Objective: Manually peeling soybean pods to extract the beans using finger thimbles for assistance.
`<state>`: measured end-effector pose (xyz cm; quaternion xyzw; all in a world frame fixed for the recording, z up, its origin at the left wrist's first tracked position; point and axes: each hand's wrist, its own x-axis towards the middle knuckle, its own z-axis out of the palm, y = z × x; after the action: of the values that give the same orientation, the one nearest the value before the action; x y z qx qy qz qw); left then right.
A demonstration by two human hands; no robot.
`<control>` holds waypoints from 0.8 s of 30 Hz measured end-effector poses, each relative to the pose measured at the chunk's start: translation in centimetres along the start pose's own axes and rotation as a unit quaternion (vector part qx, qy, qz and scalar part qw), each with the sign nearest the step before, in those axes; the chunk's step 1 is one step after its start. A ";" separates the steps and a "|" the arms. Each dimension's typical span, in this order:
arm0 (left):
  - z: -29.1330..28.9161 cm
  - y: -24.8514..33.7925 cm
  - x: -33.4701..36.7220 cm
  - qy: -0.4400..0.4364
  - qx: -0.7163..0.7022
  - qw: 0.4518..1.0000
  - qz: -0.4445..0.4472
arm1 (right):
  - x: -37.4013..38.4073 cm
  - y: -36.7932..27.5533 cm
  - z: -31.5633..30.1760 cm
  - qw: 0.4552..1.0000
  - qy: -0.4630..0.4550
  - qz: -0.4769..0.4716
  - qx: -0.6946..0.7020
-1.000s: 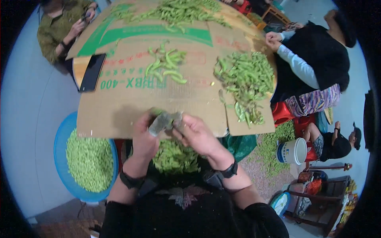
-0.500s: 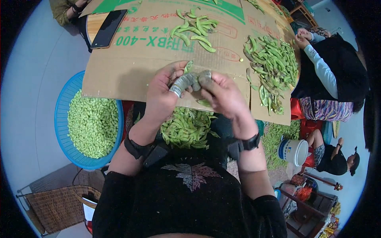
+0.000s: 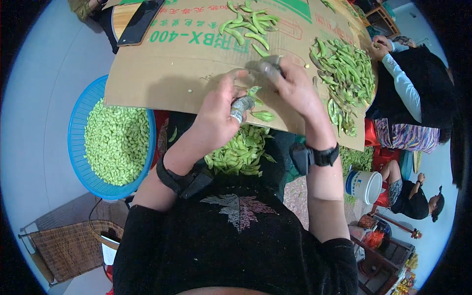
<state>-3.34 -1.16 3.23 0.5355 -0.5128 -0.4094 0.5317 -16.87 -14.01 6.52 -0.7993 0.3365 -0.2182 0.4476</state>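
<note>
My left hand (image 3: 221, 105) is closed on a green bean pod (image 3: 253, 91) over the near edge of the cardboard; its thumb is wrapped in patterned tape. My right hand (image 3: 297, 86) is farther forward and to the right, just short of a small group of bean pods (image 3: 255, 27). Its thumb, also covered, and fingers look spread, slightly blurred, with nothing visible in them. Another flat pod (image 3: 263, 116) lies at the cardboard's edge between my hands. Below, several pod shells (image 3: 238, 155) are heaped on my lap.
A blue basket (image 3: 73, 142) of shelled beans (image 3: 118, 145) stands left of the cardboard (image 3: 147, 83). A phone (image 3: 140, 23) lies at the far left. A larger pod pile (image 3: 346, 71) sits at right, near another person (image 3: 408, 83). A white bucket (image 3: 364, 186) stands lower right.
My hands have come apart. The right moved forward toward the small pod group, while the left keeps a pod. The view has shifted slightly.
</note>
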 end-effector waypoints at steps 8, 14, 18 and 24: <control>0.3 0.5 0.2 -0.024 0.016 1.000 0.012 | -3.7 -0.1 1.0 0.999 -0.010 0.023 -0.038; 0.2 1.1 0.1 -0.005 0.331 0.925 0.187 | -4.3 -0.3 1.5 0.984 0.009 0.105 0.140; 0.1 1.3 0.1 -0.045 0.348 0.924 0.154 | -4.3 0.1 1.9 0.993 0.017 0.087 0.076; -3.4 -0.1 0.3 -0.034 -0.045 0.997 -0.045 | -3.6 -0.4 -1.2 0.962 -0.234 -0.020 0.140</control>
<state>0.01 -0.95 3.48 0.5194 -0.4865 -0.4739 0.5186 -19.90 -11.90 7.28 -0.7639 0.1726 -0.0789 0.6168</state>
